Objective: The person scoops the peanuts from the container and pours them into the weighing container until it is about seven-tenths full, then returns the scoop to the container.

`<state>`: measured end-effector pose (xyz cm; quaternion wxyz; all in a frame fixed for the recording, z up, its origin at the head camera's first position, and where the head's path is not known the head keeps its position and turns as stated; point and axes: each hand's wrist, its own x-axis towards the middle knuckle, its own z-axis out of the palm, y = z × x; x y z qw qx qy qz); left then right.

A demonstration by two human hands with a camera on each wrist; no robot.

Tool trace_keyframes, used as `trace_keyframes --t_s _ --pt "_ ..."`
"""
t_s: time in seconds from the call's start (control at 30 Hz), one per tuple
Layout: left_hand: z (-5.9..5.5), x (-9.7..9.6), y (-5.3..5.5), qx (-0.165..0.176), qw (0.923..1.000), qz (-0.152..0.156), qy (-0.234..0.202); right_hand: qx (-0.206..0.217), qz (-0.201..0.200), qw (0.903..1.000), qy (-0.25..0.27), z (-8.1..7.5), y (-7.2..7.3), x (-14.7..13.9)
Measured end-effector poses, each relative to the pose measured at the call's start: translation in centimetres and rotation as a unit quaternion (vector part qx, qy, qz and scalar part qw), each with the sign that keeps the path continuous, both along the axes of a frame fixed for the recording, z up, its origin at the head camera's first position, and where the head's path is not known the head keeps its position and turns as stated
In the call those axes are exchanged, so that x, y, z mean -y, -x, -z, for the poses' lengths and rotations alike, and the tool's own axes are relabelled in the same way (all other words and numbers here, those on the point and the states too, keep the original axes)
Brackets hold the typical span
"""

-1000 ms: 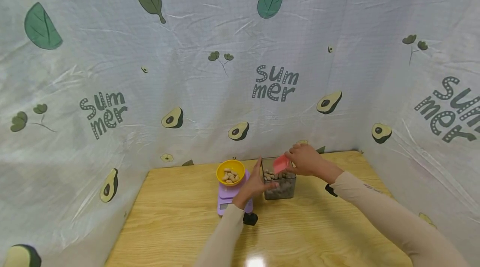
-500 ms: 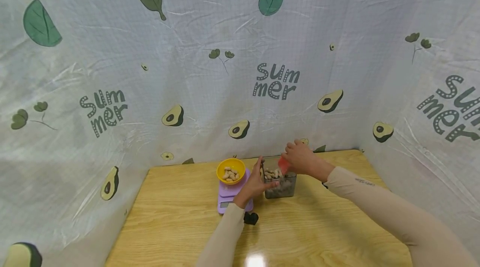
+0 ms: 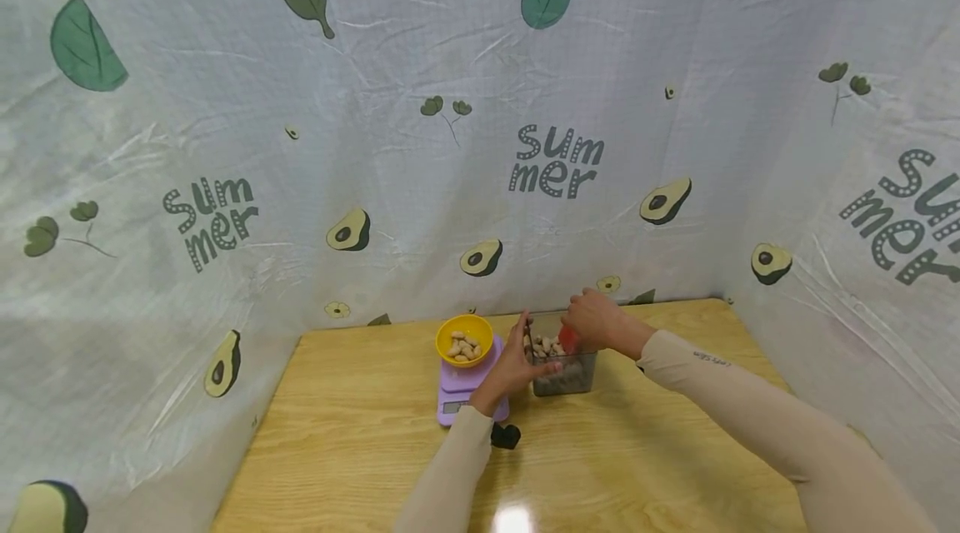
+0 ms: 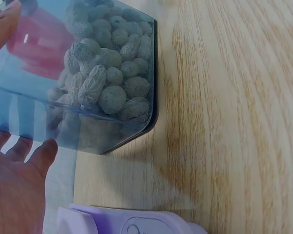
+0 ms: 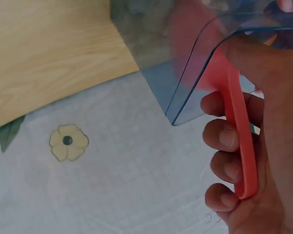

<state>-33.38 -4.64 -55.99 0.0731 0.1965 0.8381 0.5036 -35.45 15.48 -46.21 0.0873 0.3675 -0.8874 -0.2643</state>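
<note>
A clear grey-tinted box (image 3: 562, 384) stands on the table, partly filled with unshelled peanuts (image 4: 110, 63). My left hand (image 3: 516, 365) rests against its near-left corner, thumb along the front wall and fairly straight fingers on the left wall. Inside the box is a red scoop (image 3: 567, 339); my right hand (image 3: 597, 321) holds it. In the right wrist view, the fingers curl round the scoop's handle (image 5: 242, 141). The scoop's bowl shows through the box wall in both wrist views; its contents cannot be made out.
Left of the box, a lilac kitchen scale (image 3: 457, 383) carries a yellow bowl (image 3: 441, 350) with several peanuts in it. My left forearm passes beside the scale. Behind the wooden table (image 3: 352, 425) hangs a printed white curtain (image 3: 405, 208).
My right hand first lifted and tipped the scoop, then lowered it deeper into the box among the peanuts. My left hand has stayed at the box's corner. The whole view has shifted slightly.
</note>
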Motion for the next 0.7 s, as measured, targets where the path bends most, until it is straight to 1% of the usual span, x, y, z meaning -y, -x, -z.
trace_keyframes --t_s 0.1,0.3,0.43,0.57,0.63,0.7 --pt "0.1 -0.1 -0.1 0.011 0.9999 -0.001 0.002 0.013 0.004 0.9999 0.001 0.1 0.1 -0.2" --pt "-0.1 0.2 0.0 -0.006 0.9999 -0.008 0.005 0.030 -0.007 0.9988 0.038 0.4 0.5 -0.9" --pt "-0.1 0.3 0.1 -0.005 0.9999 -0.010 0.003 0.025 -0.013 0.9985 0.047 0.8 0.6 -1.2" --pt "0.1 0.2 0.2 -0.008 0.9999 -0.007 0.013 0.023 -0.021 0.9984 0.046 1.0 0.4 -0.8" --pt "0.3 0.2 0.2 -0.007 0.9997 -0.005 0.022 0.029 -0.023 0.9982 0.047 1.0 0.3 -0.5" --pt "0.4 0.2 0.2 -0.006 0.9997 -0.006 0.021 0.035 -0.027 0.9976 0.054 1.0 0.3 -0.4"
